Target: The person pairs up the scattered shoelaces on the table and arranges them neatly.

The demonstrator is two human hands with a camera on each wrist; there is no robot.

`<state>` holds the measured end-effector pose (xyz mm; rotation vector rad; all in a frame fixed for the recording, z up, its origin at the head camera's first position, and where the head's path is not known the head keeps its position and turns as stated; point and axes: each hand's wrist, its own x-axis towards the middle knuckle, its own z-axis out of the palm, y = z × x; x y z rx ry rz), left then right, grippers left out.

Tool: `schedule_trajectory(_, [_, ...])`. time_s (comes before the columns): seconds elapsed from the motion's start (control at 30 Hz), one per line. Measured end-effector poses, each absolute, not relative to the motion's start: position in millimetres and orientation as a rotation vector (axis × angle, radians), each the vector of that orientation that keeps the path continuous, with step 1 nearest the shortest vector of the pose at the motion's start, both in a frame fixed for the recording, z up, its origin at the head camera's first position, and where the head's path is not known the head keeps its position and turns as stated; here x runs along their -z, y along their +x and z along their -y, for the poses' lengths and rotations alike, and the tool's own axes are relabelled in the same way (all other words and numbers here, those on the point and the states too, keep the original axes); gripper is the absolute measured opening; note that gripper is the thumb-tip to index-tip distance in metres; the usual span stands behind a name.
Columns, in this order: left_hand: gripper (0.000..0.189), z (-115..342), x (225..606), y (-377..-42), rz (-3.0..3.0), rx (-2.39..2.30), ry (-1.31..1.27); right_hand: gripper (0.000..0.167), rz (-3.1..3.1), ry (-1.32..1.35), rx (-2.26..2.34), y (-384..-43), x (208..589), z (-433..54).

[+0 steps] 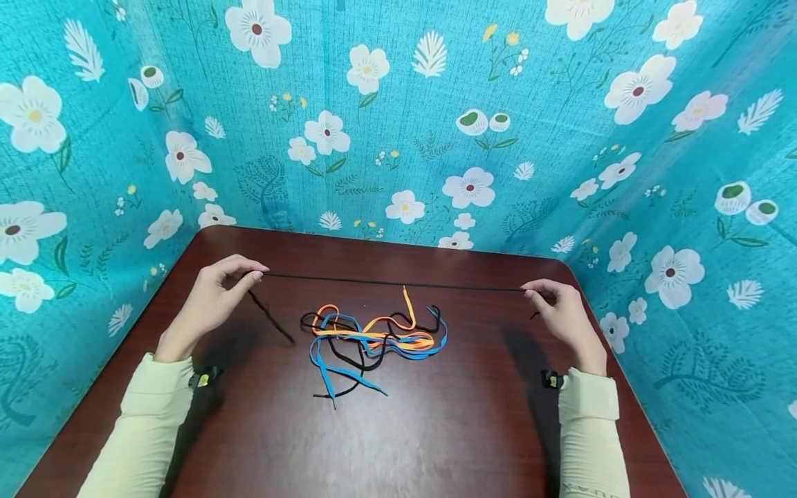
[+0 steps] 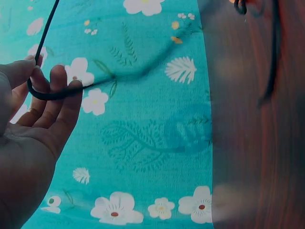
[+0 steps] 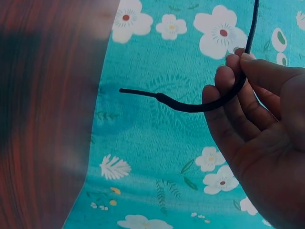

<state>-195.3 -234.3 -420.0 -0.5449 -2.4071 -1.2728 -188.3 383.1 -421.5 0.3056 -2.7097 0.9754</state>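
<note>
A string (image 1: 336,279) went from the left hand (image 1: 218,294) to the right hand (image 1: 563,315), over the table (image 1: 473,429). On the table, between the hands, lay a pile of laces (image 1: 367,336), maybe touching the string. A cloth (image 1: 398,159) hung behind and on both sides.

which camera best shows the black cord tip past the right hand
Right wrist view: the black cord tip juts past the right hand, unblocked against the floral cloth. The head view shows just a small dark bit near the hand; the left wrist view doesn't show this tip.
</note>
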Motion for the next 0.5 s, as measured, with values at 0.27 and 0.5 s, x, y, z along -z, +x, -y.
schedule_trajectory(0.27, [0.014,243,400,-184,2.411,1.331,-0.466,0.022,2.716,0.195,-0.923,-185,425,-398])
schedule_trajectory(0.5, [0.016,264,418,-196,2.409,1.316,-0.409,0.024,2.728,0.150,-0.891,-183,428,-409])
